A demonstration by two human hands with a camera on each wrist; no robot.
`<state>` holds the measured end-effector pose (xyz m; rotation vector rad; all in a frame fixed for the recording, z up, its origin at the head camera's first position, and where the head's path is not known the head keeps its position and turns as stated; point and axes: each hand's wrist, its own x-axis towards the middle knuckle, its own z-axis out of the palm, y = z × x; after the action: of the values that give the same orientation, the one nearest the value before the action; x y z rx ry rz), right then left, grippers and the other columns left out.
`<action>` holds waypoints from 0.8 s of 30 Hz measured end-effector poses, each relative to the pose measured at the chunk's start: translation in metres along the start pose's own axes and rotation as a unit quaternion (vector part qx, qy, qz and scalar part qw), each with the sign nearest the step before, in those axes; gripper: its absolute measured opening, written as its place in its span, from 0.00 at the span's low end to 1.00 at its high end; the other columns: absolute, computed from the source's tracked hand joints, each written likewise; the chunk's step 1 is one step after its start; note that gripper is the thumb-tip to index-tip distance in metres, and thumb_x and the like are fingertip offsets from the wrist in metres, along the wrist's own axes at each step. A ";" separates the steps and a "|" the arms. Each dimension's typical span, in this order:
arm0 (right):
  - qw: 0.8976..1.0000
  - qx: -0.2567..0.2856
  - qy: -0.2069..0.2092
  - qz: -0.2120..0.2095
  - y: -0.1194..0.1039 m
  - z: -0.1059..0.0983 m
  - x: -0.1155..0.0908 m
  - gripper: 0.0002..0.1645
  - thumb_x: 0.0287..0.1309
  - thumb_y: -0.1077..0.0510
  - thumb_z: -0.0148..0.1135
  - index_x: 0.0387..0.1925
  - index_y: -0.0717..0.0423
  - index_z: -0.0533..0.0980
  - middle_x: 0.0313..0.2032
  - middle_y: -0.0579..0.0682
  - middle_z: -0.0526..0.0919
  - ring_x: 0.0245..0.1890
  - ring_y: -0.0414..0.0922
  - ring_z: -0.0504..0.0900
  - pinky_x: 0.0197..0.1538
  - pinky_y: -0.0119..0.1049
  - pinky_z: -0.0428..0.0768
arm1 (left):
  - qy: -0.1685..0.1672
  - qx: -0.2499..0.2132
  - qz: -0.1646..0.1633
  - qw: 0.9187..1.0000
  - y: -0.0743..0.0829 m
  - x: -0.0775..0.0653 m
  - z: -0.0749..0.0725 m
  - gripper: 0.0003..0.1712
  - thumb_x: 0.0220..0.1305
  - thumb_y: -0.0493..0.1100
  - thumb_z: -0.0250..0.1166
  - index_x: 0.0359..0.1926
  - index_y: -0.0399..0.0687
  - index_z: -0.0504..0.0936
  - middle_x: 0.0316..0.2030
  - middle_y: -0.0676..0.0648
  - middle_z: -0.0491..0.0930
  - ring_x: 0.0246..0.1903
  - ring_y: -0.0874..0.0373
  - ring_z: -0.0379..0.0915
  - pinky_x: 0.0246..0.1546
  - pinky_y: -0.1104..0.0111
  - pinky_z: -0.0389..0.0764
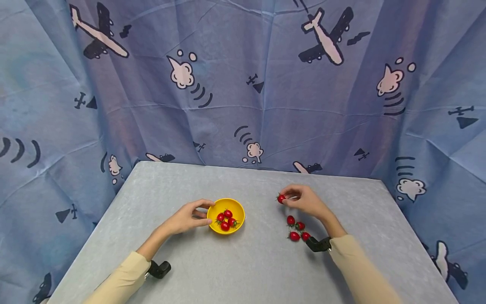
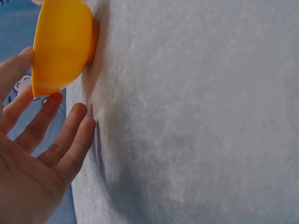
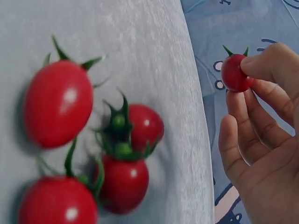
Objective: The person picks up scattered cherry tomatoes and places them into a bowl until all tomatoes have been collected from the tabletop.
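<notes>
My left hand (image 1: pixel 188 218) touches the left side of a yellow bowl (image 1: pixel 240 209), its relaxed fingers spread along the rim. In the left wrist view, fingertips (image 2: pixel 55 98) meet the bowl's outer wall near the rim. Several red cherry tomatoes (image 1: pixel 225 226) with green stems lie inside the bowl. To the right, my right hand (image 1: pixel 306 200) pinches one cherry tomato (image 3: pixel 235 73) between thumb and fingers, its green calyx pointing up in the right wrist view. More cherry tomatoes (image 1: pixel 294 236) form a small cluster on the table, nearer the person than that hand.
A light grey table (image 1: pixel 243 270) carries everything. Behind it and at both sides hangs a blue curtain (image 1: pixel 224 84) printed with airplanes. The right wrist's black camera mount (image 1: pixel 318 244) overlaps the edge of the tomato cluster in the head view.
</notes>
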<state>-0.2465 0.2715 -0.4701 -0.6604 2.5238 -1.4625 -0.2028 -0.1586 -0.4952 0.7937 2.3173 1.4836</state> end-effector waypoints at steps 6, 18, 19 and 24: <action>1.000 0.007 0.000 -0.012 -0.007 0.010 0.008 0.13 0.59 0.68 0.70 0.46 0.65 0.82 0.41 0.55 0.85 0.42 0.53 0.82 0.42 0.33 0.83 | 0.000 0.003 0.002 1.000 -0.001 0.000 0.000 0.28 0.68 0.36 0.69 0.66 0.34 0.73 0.62 0.34 0.74 0.50 0.42 0.80 0.53 0.57 0.81; 0.999 0.007 -0.016 -0.028 -0.037 0.031 0.018 0.13 0.58 0.73 0.69 0.45 0.72 0.81 0.41 0.63 0.84 0.43 0.59 0.81 0.46 0.40 0.84 | 0.002 0.005 0.000 1.000 0.000 0.000 0.000 0.28 0.68 0.36 0.70 0.66 0.34 0.73 0.61 0.34 0.73 0.50 0.41 0.80 0.52 0.57 0.82; 0.999 0.010 -0.016 -0.030 -0.037 0.033 0.019 0.13 0.58 0.72 0.69 0.45 0.71 0.81 0.41 0.61 0.85 0.43 0.57 0.82 0.46 0.40 0.84 | 0.002 0.005 0.000 1.000 0.000 0.001 0.000 0.28 0.68 0.36 0.70 0.66 0.34 0.73 0.62 0.34 0.73 0.50 0.41 0.80 0.52 0.57 0.82; 0.999 0.010 -0.022 -0.042 -0.025 0.041 0.027 0.12 0.58 0.67 0.71 0.45 0.63 0.83 0.40 0.51 0.85 0.42 0.50 0.82 0.47 0.37 0.84 | 0.001 0.003 0.003 1.000 -0.001 0.001 -0.001 0.28 0.67 0.36 0.70 0.66 0.35 0.74 0.61 0.34 0.73 0.50 0.42 0.80 0.52 0.57 0.82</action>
<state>-0.2492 0.2164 -0.4678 -0.7944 2.4740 -1.4805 -0.2041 -0.1587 -0.4955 0.8033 2.3241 1.4801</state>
